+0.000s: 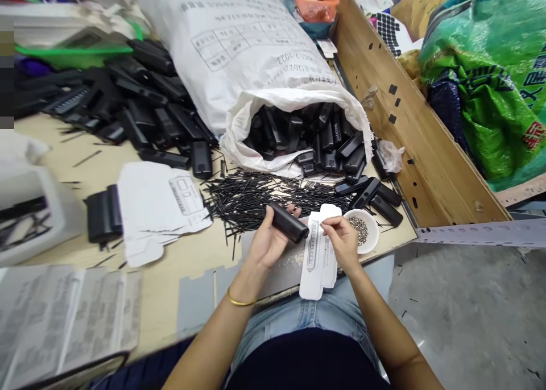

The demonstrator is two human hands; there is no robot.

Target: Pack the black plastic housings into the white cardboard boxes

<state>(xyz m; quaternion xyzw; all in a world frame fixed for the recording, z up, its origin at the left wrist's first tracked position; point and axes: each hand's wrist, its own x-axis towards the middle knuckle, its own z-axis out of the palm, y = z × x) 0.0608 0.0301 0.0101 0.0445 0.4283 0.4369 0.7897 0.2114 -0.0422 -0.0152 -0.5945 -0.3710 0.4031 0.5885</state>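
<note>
My left hand (271,241) is closed around a black plastic casing (289,222), long and rounded, its far end pointing right. Thumb and fingertips of my right hand (342,239) are pinched together over a flat white printed carton (313,259) at the table's front edge. Whatever sits between those fingertips is too small to make out. Just right of that hand, a white bowl (373,243) holds small shiny metal pieces (359,231). Beyond both hands spreads a heap of thin black sticks (243,196).
Black casings spill from a large white sack (256,43) and pile up (140,106) at left. Flat white cartons (156,208) lie stacked left, near a white bin (63,214). A wooden board (426,128) borders the right side; green bags (503,94) lie beyond it.
</note>
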